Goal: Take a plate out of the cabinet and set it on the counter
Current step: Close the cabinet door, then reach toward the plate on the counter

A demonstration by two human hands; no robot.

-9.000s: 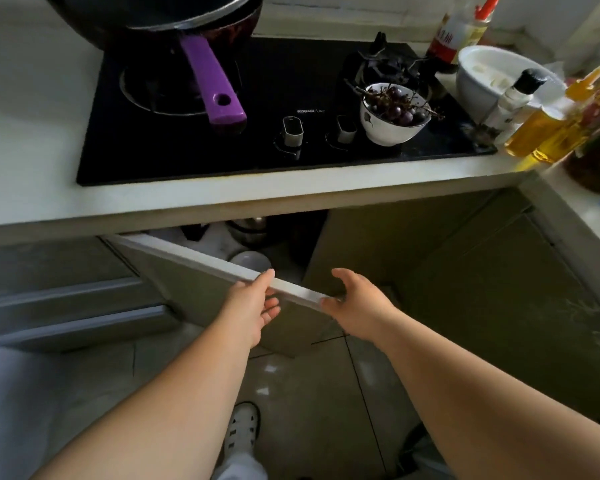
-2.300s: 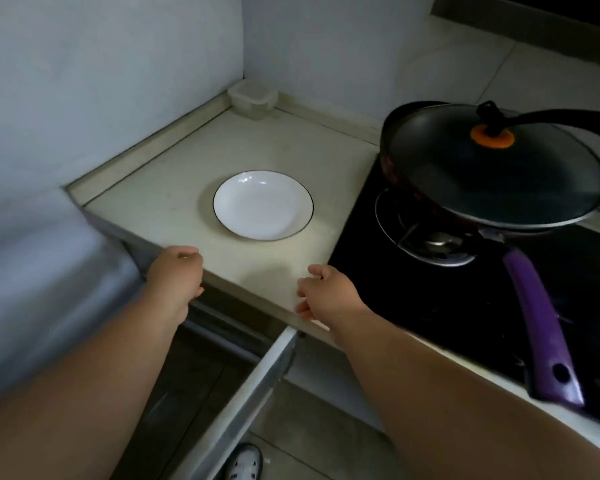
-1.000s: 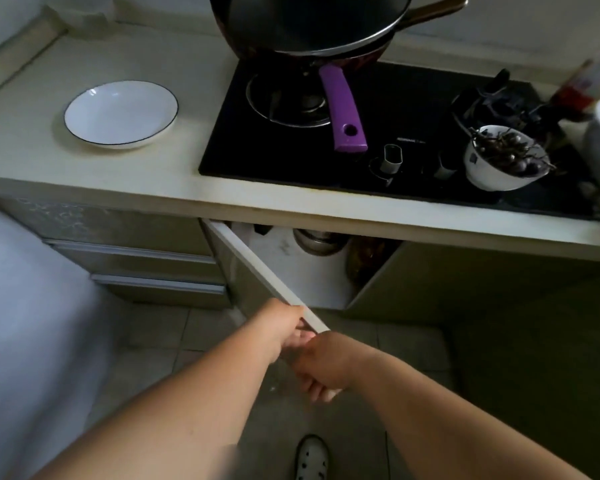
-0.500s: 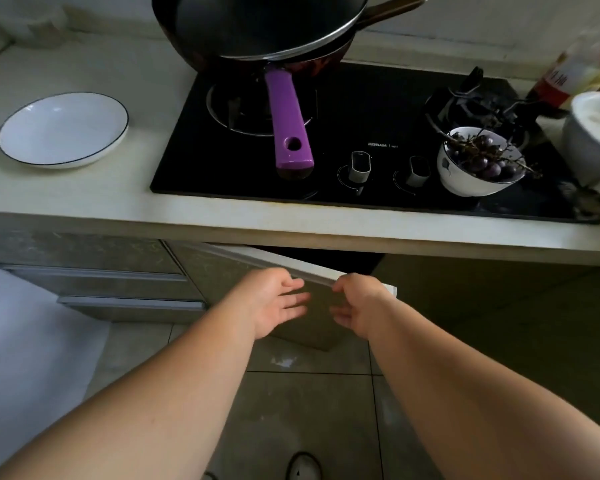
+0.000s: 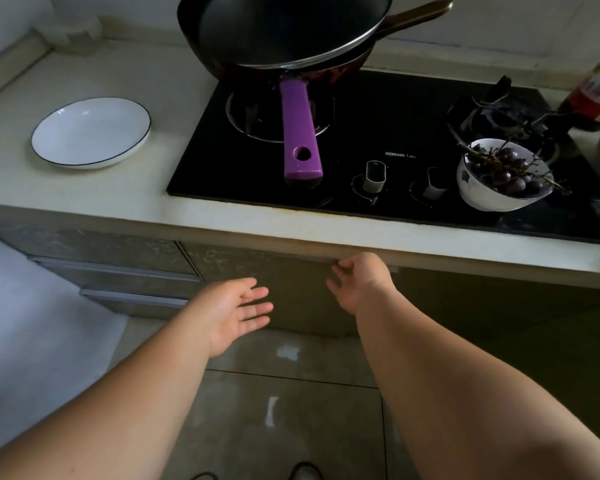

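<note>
1. Head view: the pale counter (image 5: 125,209) runs across the frame, with the black cooktop (image 5: 388,133) set into it right of centre; below, the cabinet door (image 5: 291,289) sits flush under the counter edge.
2. A dark lidded pan (image 5: 284,29) stands on the left burner, its purple handle (image 5: 300,133) pointing toward the camera.
3. The white plate (image 5: 90,131) with a thin dark rim lies flat on the bare counter left of the cooktop — well apart from both hands.
4. A white bowl of dark grapes (image 5: 503,174) rests on the cooktop's right front corner, beside two knobs (image 5: 374,174).
5. The left hand (image 5: 232,311) is spread, palm up, empty, in front of the door; the right hand (image 5: 361,280) is loosely spread and empty — fingertips near the door's upper edge, contact unclear.
</note>
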